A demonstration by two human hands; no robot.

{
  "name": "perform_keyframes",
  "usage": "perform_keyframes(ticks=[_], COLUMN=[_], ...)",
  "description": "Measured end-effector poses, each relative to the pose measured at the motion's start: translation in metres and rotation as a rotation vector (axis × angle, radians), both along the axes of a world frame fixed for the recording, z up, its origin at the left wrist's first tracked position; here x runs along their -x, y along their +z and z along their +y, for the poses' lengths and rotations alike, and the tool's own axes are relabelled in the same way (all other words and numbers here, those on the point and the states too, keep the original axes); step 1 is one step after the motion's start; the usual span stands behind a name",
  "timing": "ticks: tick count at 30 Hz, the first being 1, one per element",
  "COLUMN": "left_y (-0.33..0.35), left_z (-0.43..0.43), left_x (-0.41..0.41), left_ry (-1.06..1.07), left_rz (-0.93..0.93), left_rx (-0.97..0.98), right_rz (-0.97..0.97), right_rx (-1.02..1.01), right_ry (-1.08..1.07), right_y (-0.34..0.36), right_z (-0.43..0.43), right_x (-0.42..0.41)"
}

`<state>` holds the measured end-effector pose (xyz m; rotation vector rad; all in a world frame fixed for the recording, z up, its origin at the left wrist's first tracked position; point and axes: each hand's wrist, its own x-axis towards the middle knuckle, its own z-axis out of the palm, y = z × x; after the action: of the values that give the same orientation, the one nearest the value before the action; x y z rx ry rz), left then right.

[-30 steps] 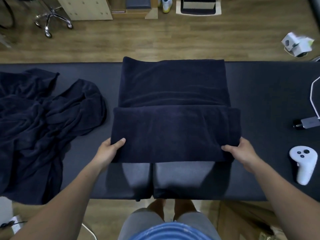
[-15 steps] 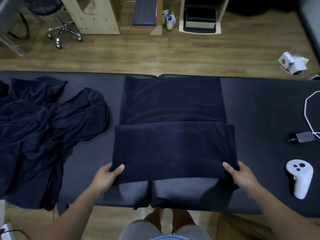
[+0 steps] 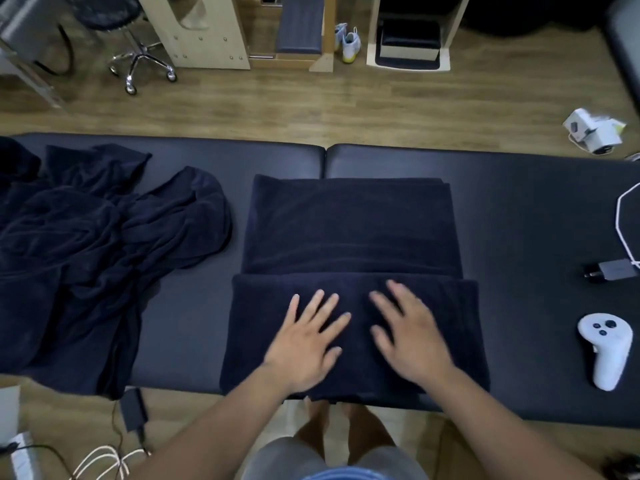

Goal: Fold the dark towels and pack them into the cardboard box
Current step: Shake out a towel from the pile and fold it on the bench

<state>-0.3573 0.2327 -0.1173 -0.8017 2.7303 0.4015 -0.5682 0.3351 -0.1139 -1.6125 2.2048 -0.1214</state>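
Navy towel (image 3: 349, 230), part-folded, is lying at the middle of the padded table (image 3: 536, 209). You are pressing its near fold with left hand (image 3: 304, 344) and right hand (image 3: 412, 337), fingers spread flat, gripping nothing. Crumpled towel heap (image 3: 97, 258), at the table's left end, is awaiting folding. No cardboard box is showing, so packing is remaining.

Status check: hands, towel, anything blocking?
Left hand and right hand press flat on the part-folded towel. Near flap doubled over. Loose towel pile left, controller right, both clear.
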Motion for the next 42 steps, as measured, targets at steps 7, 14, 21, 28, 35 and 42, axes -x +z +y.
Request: perform_keyframes(ticks=[7,14,21,28,35,42], left_y=[-0.019,0.005,-0.007,0.055,0.110,0.044], left_z=[-0.095,-0.050,0.024,-0.007,-0.122,-0.143], left_x=[-0.052,-0.132,-0.144,-0.145,-0.092,-0.056], left_ry=[0.933,1.133,1.252,1.374,1.452,1.445], left_rz=[-0.235,0.230,0.267,0.301,1.029,0.828], left_rx=[-0.255,-0.627,-0.884,-0.913,-1.097,-0.817], right_rz=[0.070,-0.511,-0.688,-0.753,-1.166,-0.941], right_rx=[-0.488,-0.195,-0.271,-0.383,0.097,0.248], right_ry=[-0.343,-0.744,-0.908,-0.800,-1.082,-1.093], right_y=[-0.029,-0.014,-0.008,0.048,0.098,0.046], right_z=[0.037,0.099,0.109,0.125,0.007,-0.028], right_x=[0.091,0.081,0.057,0.085,0.133,0.136])
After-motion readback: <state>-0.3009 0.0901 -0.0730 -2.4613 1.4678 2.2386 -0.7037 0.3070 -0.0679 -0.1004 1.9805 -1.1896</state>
